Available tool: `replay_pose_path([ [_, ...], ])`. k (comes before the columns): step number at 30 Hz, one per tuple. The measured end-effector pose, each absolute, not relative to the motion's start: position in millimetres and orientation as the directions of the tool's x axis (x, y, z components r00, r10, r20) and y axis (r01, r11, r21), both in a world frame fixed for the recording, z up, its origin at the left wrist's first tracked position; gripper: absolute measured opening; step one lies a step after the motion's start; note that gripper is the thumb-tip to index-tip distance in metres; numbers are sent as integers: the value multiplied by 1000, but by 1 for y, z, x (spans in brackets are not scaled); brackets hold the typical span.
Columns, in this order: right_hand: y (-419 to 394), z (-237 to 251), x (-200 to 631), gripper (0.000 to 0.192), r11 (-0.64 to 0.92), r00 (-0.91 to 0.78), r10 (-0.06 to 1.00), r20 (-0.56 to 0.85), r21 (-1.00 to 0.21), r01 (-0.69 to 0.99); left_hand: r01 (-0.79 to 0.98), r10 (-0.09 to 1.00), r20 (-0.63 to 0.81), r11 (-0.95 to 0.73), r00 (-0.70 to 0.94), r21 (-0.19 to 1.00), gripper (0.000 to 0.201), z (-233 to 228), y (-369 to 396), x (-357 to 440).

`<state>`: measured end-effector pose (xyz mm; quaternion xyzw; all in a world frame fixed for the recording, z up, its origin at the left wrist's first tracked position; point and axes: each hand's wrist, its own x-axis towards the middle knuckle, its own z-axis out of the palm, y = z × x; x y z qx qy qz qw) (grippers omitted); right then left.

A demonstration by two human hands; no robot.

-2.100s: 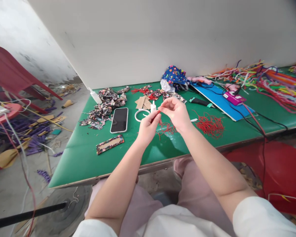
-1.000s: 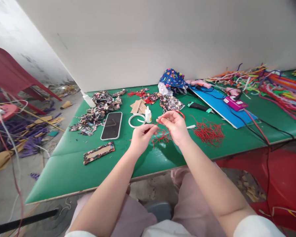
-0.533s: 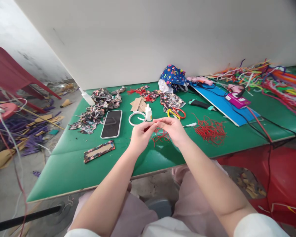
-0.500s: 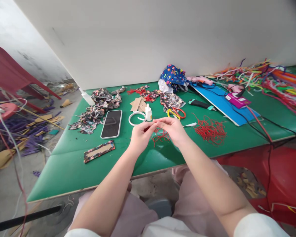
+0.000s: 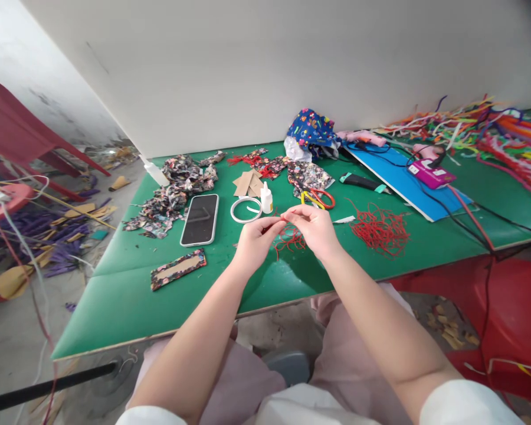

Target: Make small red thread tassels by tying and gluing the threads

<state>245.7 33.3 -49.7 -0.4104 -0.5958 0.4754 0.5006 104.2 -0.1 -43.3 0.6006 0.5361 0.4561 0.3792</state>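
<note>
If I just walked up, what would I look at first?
Probably the two hands in the middle: the left hand and right hand pinch a thin red string over the green table. Right of them lies a tangle of red strings, and a bright heap of colourful strips fills the far right corner.

Two hands at work: left hand [image 5: 253, 242], right hand [image 5: 317, 229], fingers [image 5: 278, 222] met over one small red thread tuft [image 5: 291, 237]. One larger red thread pile [image 5: 380, 227] lay right of fingers. One phone [image 5: 199, 211] left of fingers. One white ring [image 5: 245, 209] and one glue bottle [image 5: 266, 198] just beyond fingers. One pair of scissors [image 5: 318, 198] beyond right fingers. One fabric-edged card [image 5: 177, 268] left and nearer. One blue board [image 5: 405, 180] far right. One green counter [image 5: 128, 289].
</note>
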Motion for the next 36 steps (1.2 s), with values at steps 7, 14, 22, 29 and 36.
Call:
replay_pose_path([
  [7,33,-53,247,18,92,-164,980,112,-988,-128,291,990,138,-133,5,947,28,-50,2,102],
  [14,31,-45,246,18,-155,-294,955,-34,-904,-398,357,985,162,-174,63,918,27,-49,3,101],
  [22,33,-47,248,19,-147,-293,956,-26,-904,-401,423,984,134,-172,117,890,26,-46,3,98],
  [29,35,-44,253,17,-142,-238,970,-44,-900,-412,445,990,30,-90,140,891,28,-47,5,91],
  [36,38,-43,255,17,-135,-232,972,-48,-916,-377,478,976,-77,-31,205,878,29,-42,8,76],
])
